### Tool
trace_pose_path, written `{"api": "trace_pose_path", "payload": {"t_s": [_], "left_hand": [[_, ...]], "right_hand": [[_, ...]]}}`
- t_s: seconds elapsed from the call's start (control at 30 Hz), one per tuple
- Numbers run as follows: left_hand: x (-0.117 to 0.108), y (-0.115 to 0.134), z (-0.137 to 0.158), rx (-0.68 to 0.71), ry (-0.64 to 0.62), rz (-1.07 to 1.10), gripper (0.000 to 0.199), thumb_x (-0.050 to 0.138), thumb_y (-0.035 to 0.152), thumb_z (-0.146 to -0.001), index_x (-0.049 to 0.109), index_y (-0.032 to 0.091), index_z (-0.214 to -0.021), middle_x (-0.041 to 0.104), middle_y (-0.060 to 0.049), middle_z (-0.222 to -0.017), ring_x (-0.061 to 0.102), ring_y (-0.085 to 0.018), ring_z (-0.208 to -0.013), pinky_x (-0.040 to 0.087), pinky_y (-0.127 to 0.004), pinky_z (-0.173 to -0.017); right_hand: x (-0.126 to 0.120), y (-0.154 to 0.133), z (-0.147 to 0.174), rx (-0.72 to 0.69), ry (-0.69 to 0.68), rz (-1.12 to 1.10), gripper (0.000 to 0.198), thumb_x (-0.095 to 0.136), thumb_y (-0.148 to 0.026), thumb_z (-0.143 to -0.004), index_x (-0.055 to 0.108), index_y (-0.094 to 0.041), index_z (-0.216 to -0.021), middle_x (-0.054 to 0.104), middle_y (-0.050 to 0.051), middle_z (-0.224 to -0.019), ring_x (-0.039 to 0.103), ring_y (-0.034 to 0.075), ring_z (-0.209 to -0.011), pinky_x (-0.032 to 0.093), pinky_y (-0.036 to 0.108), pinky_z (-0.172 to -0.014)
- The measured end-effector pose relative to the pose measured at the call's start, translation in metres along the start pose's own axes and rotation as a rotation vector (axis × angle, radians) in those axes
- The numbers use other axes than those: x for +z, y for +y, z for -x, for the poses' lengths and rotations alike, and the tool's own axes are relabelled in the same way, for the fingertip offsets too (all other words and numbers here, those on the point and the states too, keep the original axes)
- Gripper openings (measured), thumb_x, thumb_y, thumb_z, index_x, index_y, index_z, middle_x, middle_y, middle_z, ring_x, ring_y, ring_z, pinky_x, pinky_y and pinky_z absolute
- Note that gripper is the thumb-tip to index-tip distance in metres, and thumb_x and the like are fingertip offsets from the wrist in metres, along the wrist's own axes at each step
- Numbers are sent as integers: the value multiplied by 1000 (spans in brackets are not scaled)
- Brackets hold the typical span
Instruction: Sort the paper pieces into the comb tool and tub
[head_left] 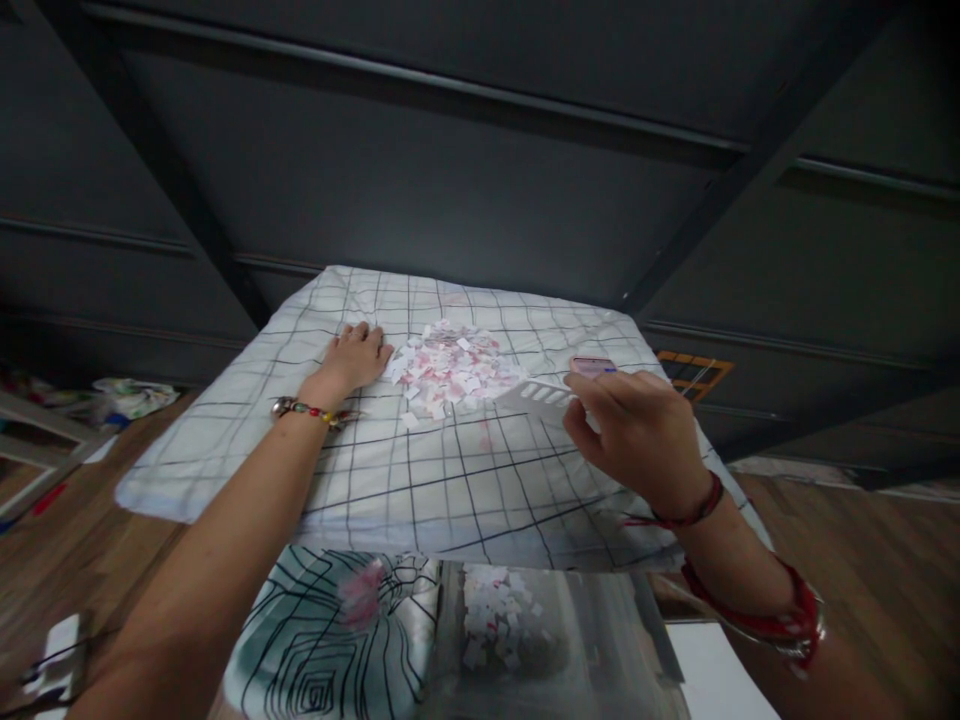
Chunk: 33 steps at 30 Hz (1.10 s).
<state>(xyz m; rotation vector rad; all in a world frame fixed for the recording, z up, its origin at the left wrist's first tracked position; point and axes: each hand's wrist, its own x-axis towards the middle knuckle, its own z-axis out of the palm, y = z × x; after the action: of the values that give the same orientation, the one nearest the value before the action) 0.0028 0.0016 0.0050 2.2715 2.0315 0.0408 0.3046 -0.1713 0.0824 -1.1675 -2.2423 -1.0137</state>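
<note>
We think the work is only part of the way along. A big heap of small paper bits [450, 362] lies loose in the middle of the checked cloth [450, 490], so there looks to be plenty left. Down below, near the front edge of the cloth, more white bits [499, 610] seem to sit in a see-through bin [600, 640] — that may be the part that is done, but we cannot tell if they came from the heap.

The two hands are well apart, with the heap between them. The left hand [358, 357] lies flat on the cloth, just beside the heap, and holds nothing that we can see. The right hand [637, 440] is closed around one end of a white slotted tool [545, 395]. The tool's far end points at the right side of the heap, but it is too blurry for us to say if it touches any bits.

The bits are mostly white, and some look pink. They look flat, with straight sides, and they lie every which way — thick in the middle and thin at the edge. A few have strayed toward the near side. We cannot read anything on them.
</note>
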Motion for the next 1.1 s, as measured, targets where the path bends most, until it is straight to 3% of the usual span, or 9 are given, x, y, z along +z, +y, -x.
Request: {"api": "trace_pose_path", "payload": {"t_s": [0.2,0.37,0.57,0.73,1.1], "left_hand": [[1,-1,0,5,14,-10,59,25,42,-99,37,14,-149,32,-18,-156,28,-33,-145,29,-52,-113],[0,0,1,1,5,-7,59,25,42,-98,37,13,-148,32,-19,-156,28,-35,-145,30,-53,-112],[-2,2,2,-7,-8,7,60,24,41,-99,35,11,-149,30,-19,-158,25,-35,-146,28,-53,-114],[-3,2,3,-11,-17,-6,60,24,42,-99,33,12,-150,29,-18,-158,25,-35,-146,28,-51,-114],[-3,2,3,-13,-12,-6,60,24,43,-99,34,13,-150,29,-17,-158,26,-35,-146,27,-51,-114]], "right_hand": [[1,-4,-2,-86,-4,-49,21,47,-13,-83,69,-11,-81,54,1,-56,45,16,-56,32,31,-55],[-10,-3,2,-75,12,-63,20,50,-14,-84,69,-11,-87,55,0,-56,44,15,-56,33,30,-57],[2,-6,-3,-8,-22,-59,22,46,-14,-84,69,-15,-86,55,0,-58,42,15,-58,30,30,-58],[9,-13,-10,-55,-5,-77,23,46,-14,-84,69,-13,-86,55,0,-57,43,15,-58,30,30,-57],[-3,-17,-13,-103,48,-99,20,49,-13,-84,69,-12,-86,56,1,-59,45,15,-61,32,30,-60]]}}
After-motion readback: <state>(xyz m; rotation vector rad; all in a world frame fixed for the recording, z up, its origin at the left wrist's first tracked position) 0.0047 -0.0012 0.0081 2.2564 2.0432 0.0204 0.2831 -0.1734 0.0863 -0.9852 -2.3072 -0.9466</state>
